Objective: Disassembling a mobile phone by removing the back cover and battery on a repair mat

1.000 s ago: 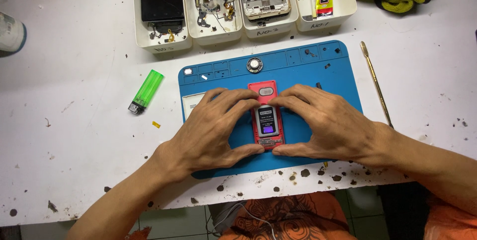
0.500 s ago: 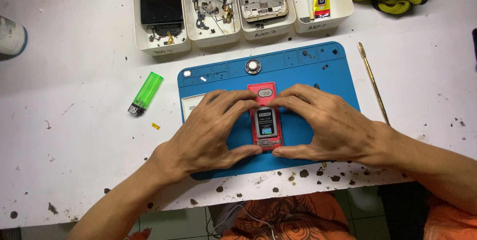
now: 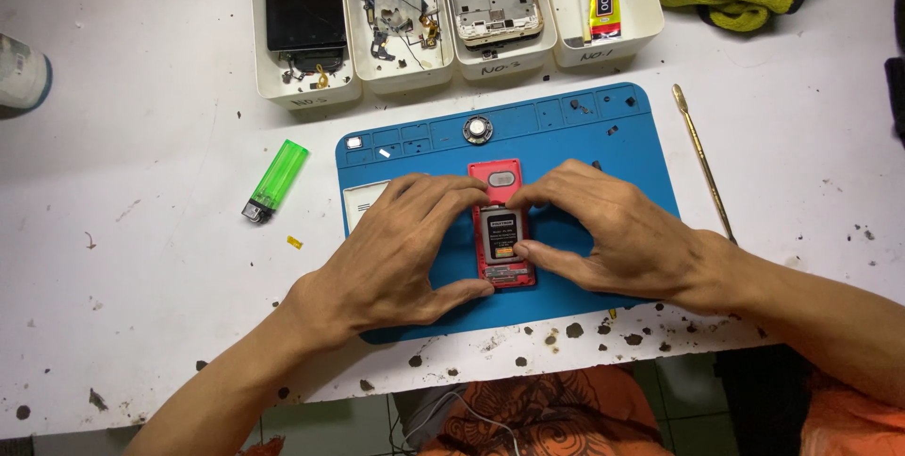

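we note the red phone lying back-up on the blue mat, long axis running away from us, between both hands. left hand clasps its left edge, thumb at the near corner; right hand pinches the right edge, fingertips on top. both sit equally near, neither lifting it.

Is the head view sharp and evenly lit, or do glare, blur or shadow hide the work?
Head view: sharp and evenly lit, no motion blur; the left hand and right hand cast only soft shadows on the blue mat; the hands partly cover the red phone; mild wide-angle bending at the table edges.
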